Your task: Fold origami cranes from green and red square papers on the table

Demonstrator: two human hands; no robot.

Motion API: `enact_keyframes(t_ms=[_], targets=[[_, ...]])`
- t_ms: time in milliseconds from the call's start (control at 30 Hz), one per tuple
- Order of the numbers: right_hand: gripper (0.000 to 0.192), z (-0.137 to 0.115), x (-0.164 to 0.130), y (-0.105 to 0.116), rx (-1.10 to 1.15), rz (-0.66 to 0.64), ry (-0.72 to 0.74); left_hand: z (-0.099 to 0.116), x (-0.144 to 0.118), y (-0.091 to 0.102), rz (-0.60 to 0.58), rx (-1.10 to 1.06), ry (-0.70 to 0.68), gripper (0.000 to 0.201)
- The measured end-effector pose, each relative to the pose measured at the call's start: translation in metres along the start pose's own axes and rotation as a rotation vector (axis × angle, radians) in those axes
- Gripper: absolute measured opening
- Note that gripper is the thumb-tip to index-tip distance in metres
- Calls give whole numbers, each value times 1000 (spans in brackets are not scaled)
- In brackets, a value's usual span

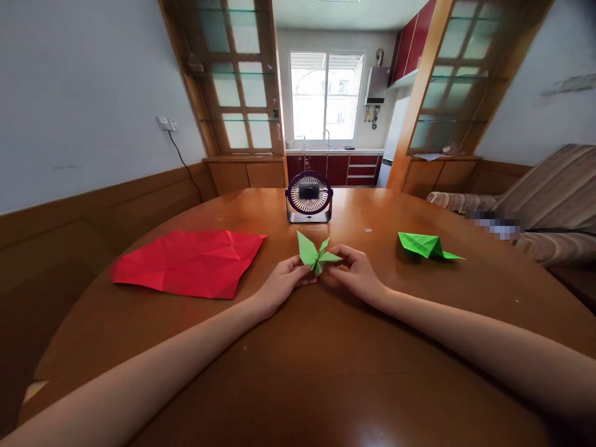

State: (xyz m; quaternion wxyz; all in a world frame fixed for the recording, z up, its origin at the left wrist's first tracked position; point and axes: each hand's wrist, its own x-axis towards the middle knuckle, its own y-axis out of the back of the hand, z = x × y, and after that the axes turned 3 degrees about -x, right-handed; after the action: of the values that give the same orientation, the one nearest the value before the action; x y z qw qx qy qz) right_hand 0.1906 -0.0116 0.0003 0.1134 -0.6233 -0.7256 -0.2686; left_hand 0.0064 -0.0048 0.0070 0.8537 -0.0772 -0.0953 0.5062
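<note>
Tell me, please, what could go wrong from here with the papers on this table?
The thin points of the light-green origami figure might bend if the left hand or right hand, both close at its sides, presses too hard. The desk fan faces toward the hands; if it blows, it could shift the creased red paper, which nothing visible weighs down. The bright-green folded paper might get crushed if the right hand swings outward.

- Folded paper figure (318,256): pale, soft green.
- Paper sheet (195,264): bright red, crossed by angular fold lines.
- Second folded paper (423,244): vivid green, more intense than the figure, with straight crease lines.
- Fan (309,194): dark purple ring, silver-grey stand (309,217).
- Worktop (298,347): warm brown, with paler patches of shine.
- Upholstered seat (549,192): beige and brown stripes.
- Kitchen cupboards (338,167): deep red.
</note>
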Motion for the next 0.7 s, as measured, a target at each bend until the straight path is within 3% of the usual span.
enact_keyframes(t_ms=[233,567,700], targets=[[9,2,0,-1,23,-18,-11,-8,1,2,-34,226,-74,29],[13,-1,0,0,-38,-40,-22,4,-9,1,-37,277,-57,29],[16,-3,-1,0,-44,-52,-28,5,-11,0,-83,334,-121,30]])
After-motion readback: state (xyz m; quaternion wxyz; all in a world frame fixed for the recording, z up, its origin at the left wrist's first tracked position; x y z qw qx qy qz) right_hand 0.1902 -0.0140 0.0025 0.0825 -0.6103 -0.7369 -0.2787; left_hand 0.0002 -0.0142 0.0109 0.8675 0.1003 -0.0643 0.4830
